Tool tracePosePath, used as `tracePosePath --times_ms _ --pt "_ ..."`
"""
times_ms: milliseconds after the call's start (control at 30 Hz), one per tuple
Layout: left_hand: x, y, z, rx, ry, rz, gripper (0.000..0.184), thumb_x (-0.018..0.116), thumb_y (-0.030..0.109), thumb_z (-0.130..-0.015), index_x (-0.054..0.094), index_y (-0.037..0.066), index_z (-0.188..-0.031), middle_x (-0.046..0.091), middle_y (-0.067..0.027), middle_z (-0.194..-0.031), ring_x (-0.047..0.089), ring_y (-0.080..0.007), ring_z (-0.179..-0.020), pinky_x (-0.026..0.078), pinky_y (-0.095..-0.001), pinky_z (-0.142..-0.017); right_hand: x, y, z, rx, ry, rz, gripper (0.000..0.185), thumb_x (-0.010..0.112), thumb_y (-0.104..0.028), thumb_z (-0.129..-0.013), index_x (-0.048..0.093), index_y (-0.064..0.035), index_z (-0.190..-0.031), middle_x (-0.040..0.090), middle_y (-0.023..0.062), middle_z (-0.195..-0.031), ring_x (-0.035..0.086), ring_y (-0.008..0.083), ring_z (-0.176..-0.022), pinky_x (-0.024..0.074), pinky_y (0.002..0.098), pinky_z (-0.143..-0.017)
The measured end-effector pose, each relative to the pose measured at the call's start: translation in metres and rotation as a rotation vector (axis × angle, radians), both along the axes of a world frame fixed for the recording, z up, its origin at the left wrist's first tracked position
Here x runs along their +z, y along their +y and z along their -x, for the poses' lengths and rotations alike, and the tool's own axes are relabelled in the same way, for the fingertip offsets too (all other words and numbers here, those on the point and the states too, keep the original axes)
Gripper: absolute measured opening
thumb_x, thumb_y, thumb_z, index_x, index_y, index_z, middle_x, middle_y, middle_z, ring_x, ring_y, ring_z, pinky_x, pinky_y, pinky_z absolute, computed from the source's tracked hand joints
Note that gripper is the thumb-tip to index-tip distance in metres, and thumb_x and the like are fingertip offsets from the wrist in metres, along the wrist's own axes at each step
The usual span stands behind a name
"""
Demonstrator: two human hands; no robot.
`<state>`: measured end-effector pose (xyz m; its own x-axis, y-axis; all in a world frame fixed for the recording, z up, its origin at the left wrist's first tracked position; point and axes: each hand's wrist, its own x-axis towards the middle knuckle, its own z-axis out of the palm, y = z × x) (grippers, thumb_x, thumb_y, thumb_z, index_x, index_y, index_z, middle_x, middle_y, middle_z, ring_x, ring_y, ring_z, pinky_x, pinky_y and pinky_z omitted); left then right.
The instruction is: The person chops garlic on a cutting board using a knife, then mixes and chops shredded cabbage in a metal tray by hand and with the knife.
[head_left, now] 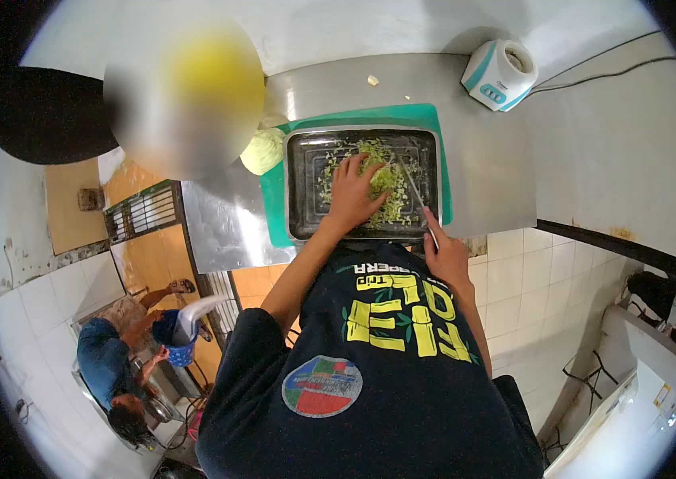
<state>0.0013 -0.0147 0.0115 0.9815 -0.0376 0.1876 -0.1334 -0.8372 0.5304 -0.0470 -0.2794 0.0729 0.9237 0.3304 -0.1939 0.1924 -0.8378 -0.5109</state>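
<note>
A dark rectangular metal tray lies on a green cutting board. Finely chopped cabbage is scattered over its bottom. Inside the tray, my left hand curves its fingers and thumb around a lump of the cabbage and presses it down. My right hand grips the handle of a knife at the tray's right front corner. The blade slants up and left, its tip beside the cabbage near my left fingers. A pale green cabbage rests left of the tray, partly on the board.
A steel counter carries a white and teal blender base at back right, with a cable. Small scraps lie behind the board. At lower left, another person crouches with a blue basket.
</note>
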Motion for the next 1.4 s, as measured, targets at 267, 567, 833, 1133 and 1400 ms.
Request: tracePosePath --times_ms 267,567,833,1133,1400 --pt "0.008 0.021 0.002 0.091 -0.049 0.04 0.079 0.086 0.048 -0.077 0.057 0.016 -0.143 0.042 -0.0195 -0.157 0.033 -0.0418 -0.151 0.032 -0.0565 -0.121 0.006 0.003 0.01 -0.091 0.094 -0.061 0.057 0.06 -0.025 -0.102 0.047 -0.0328 -0.158 0.068 0.0236 -0.079 0.066 0.0451 -0.077 0.0542 0.0532 -0.069" --pt "-0.003 0.007 0.003 -0.063 -0.101 0.234 0.041 0.082 0.017 -0.084 0.07 0.009 -0.122 0.063 -0.014 -0.132 0.058 -0.0378 -0.123 0.05 -0.0479 -0.104 0.008 0.017 0.018 -0.052 0.011 -0.043 0.058 0.06 -0.023 -0.103 0.047 -0.0341 -0.158 0.064 0.0238 -0.075 0.064 0.0437 -0.071 0.0515 0.0523 -0.066" --pt "-0.004 0.01 0.001 -0.015 -0.156 0.3 0.023 0.079 -0.001 -0.08 0.074 0.004 -0.102 0.072 -0.0138 -0.105 0.066 -0.0353 -0.1 0.055 -0.0467 -0.084 0.01 0.028 0.021 0.068 0.003 0.029 0.06 0.061 -0.021 -0.101 0.045 -0.0294 -0.159 0.061 0.0138 -0.059 0.059 0.0382 -0.053 0.0505 0.0502 -0.06" --pt "-0.015 0.01 -0.003 0.011 -0.154 0.312 0.026 0.081 -0.003 -0.075 0.076 0.006 -0.099 0.073 -0.0139 -0.099 0.069 -0.0349 -0.096 0.057 -0.0463 -0.082 0.005 0.042 0.014 0.146 -0.007 0.205 0.068 0.059 -0.021 -0.101 0.034 -0.0292 -0.164 0.067 0.0197 -0.065 0.067 0.0403 -0.058 0.0531 0.0531 -0.055" --pt "-0.021 0.01 -0.004 0.045 -0.164 0.321 0.021 0.081 0.001 -0.077 0.077 0.005 -0.097 0.073 -0.0133 -0.098 0.07 -0.034 -0.096 0.058 -0.0456 -0.082 0.06 0.021 0.022 0.179 0.126 0.299 0.061 0.058 -0.021 -0.101 0.042 -0.0296 -0.16 0.069 0.0237 -0.073 0.069 0.0419 -0.065 0.0555 0.0556 -0.061"
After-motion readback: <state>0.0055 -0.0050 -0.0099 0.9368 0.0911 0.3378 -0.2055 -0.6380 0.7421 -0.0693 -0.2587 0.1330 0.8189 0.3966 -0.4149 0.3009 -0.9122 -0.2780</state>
